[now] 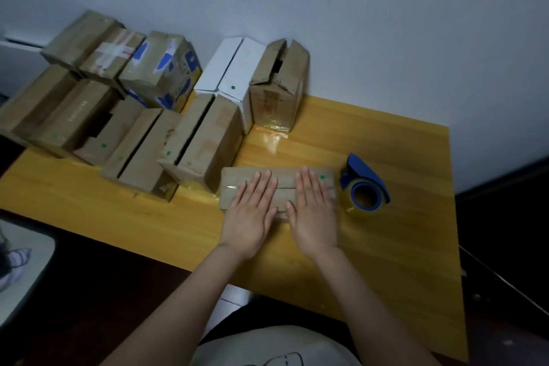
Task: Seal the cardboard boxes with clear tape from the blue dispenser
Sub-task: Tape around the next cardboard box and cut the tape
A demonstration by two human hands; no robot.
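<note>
A small flat cardboard box (237, 177) lies on the yellow wooden table (371, 241) in front of me, with a strip of clear tape along its centre seam. My left hand (252, 211) and my right hand (312, 208) both lie flat on its top, fingers straight, side by side. The blue tape dispenser (364, 184) with its roll of clear tape stands on the table just right of the box, apart from my right hand.
Several cardboard boxes (205, 142) are piled at the back left of the table, some with open flaps. A white box (231, 71) and a tall brown box (279, 89) stand against the wall. The table's right edge borders a dark floor.
</note>
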